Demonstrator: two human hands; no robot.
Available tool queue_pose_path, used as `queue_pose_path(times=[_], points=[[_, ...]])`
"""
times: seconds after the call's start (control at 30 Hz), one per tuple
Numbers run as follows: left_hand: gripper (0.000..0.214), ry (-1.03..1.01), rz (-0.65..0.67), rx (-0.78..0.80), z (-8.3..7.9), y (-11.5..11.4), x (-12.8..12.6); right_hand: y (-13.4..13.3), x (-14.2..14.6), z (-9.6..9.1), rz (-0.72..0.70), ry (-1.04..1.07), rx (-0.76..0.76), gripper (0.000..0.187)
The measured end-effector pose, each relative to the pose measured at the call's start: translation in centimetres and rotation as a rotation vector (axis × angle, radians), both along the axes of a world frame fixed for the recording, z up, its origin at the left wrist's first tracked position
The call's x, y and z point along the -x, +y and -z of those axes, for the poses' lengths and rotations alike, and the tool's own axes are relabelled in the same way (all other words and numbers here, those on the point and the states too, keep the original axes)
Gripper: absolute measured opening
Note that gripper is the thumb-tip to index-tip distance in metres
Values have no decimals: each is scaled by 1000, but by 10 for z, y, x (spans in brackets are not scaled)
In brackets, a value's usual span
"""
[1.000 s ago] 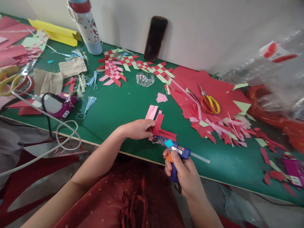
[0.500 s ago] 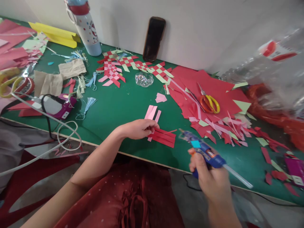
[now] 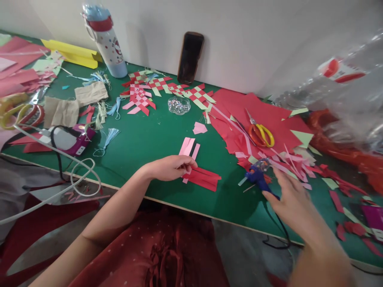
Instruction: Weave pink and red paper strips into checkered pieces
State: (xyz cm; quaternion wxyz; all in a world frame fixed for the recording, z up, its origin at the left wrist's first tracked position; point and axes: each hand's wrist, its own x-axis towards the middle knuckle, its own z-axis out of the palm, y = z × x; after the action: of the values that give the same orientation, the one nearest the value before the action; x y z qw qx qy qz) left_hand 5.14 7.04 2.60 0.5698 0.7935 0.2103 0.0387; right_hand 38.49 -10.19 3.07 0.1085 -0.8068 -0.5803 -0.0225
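My left hand pinches crossed paper strips at their overlap. Red strips stretch to the right from its fingertips, and pink strips stick out above. A blue hot glue gun rests on the table by the paper scraps, a clear glue stick showing at its lower left. Just right of it, my right hand has its fingers apart and holds nothing; the thumb is close to the glue gun's handle. A small pink paper piece lies above the strips.
Scissors lie on red paper. Behind are a dish of beads, woven paper fish, a leaning phone and a bottle. A white cable loops at left; plastic bags sit at right.
My right hand has put the glue gun down on the table by the scraps, let go and moved right. My left hand keeps its pinch on the strips.
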Motion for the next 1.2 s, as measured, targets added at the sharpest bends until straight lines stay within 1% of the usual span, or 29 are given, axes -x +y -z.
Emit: queue_pose_path(times=[0.03, 0.07, 0.1, 0.13, 0.2, 0.23, 0.27, 0.33, 0.4, 0.47, 0.53, 0.67, 0.77, 0.87, 0.93, 0.97, 1.0, 1.03, 1.1, 1.13, 1.17, 1.2], points=[[39, -3, 0, 5, 0, 0, 0, -2, 10, -6, 24, -59, 10, 52], [39, -6, -1, 12, 1, 0, 1, -3, 24, -12, 85, -98, -55, 49], [38, -10, -3, 22, 2, 0, 1, -3, 43, -16, 97, -94, -176, 50], [38, -16, -6, 34, 2, 0, 1, -1, 65, -18, 16, -56, -279, 53], [39, -37, -17, 60, 4, 0, 1, 5, 111, -14, -248, 9, -361, 57], [39, -49, -17, 75, 4, 0, 1, 10, 132, -9, -366, 21, -379, 59], [39, -62, -16, 90, 5, 0, 1, 15, 150, -3, -442, 37, -349, 60], [39, -87, -13, 108, 5, 0, 0, 24, 173, 9, -482, 67, -297, 59], [40, -104, -16, 103, 5, 0, -1, 32, 181, 18, -471, 62, -248, 58], [41, -105, -26, 73, 4, 0, -1, 37, 180, 22, -456, 34, -234, 57], [39, -97, -30, 34, 2, 0, -2, 42, 175, 24, -447, 3, -254, 58], [27, -87, -46, -11, 0, 1, -2, 48, 173, 27, -425, -25, -274, 55], [24, -67, -52, -28, 0, 2, -3, 50, 175, 27, -413, -22, -253, 56], [30, -69, -49, -32, 1, 1, -2, 46, 172, 20, -432, 20, -239, 62], [35, -83, -44, -24, 1, 0, -1, 37, 159, 9, -452, 91, -234, 61], [36, -86, -44, -16, 1, 0, -1, 31, 148, 3, -452, 140, -220, 58], [36, -87, -52, -6, 1, -1, 0, 24, 134, -4, -420, 193, -207, 52], [35, -86, -67, 6, 1, -2, 1, 15, 118, -10, -337, 254, -178, 47], [32, -89, -110, 43, 1, -3, 1, -4, 79, -19, -134, 390, -143, 45], [30, -100, -132, 75, 1, -3, 1, -14, 60, -23, -32, 384, -115, 45], [26, -122, -151, 113, 0, -4, 1, -23, 43, -26, 54, 306, -106, 45], [23, -150, -164, 153, -1, -4, 2, -31, 29, -28, 144, 147, -135, 44]])
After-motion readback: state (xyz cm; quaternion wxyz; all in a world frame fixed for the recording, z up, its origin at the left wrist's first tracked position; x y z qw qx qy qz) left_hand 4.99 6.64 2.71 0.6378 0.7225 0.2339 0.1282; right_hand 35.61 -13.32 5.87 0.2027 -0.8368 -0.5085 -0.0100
